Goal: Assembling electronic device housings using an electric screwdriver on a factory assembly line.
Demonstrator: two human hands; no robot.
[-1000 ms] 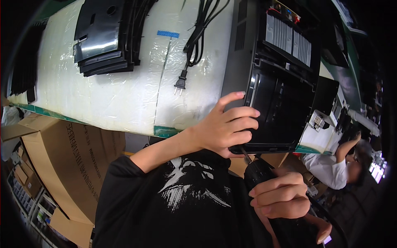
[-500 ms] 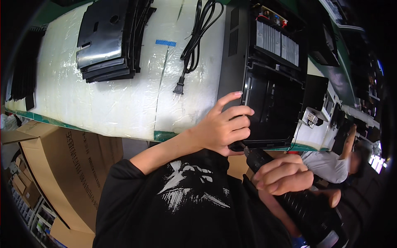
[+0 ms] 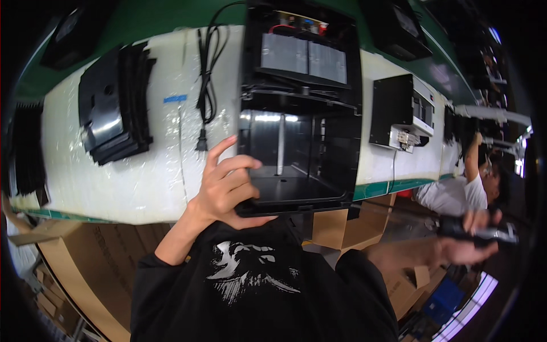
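Observation:
A black appliance housing (image 3: 348, 165) stands at the table's near edge, its open cavity facing up. My left hand (image 3: 225, 191) grips its near left corner, the thumb along the front edge and the fingers over the left side wall. Out to the right, away from the housing, my right hand (image 3: 467, 242) is closed around a black power screwdriver (image 3: 456, 227); both are blurred by motion, and the tool's tip is hard to make out. Two grey metal plates (image 3: 285, 52) and some wiring (image 3: 279, 27) show in the housing's far part.
Left of the housing lie a bundled black power cord (image 3: 209, 85) and a stack of black panels (image 3: 114, 108). A black-and-silver unit (image 3: 393, 108) sits to the right. Cardboard boxes (image 3: 102, 268) stand below the table edge. A person in a white shirt (image 3: 456, 194) works at right.
My right hand has swung away from the housing's near corner to the far right with the screwdriver. The left hand still holds the housing, whose cavity now shows more squarely. The view has turned.

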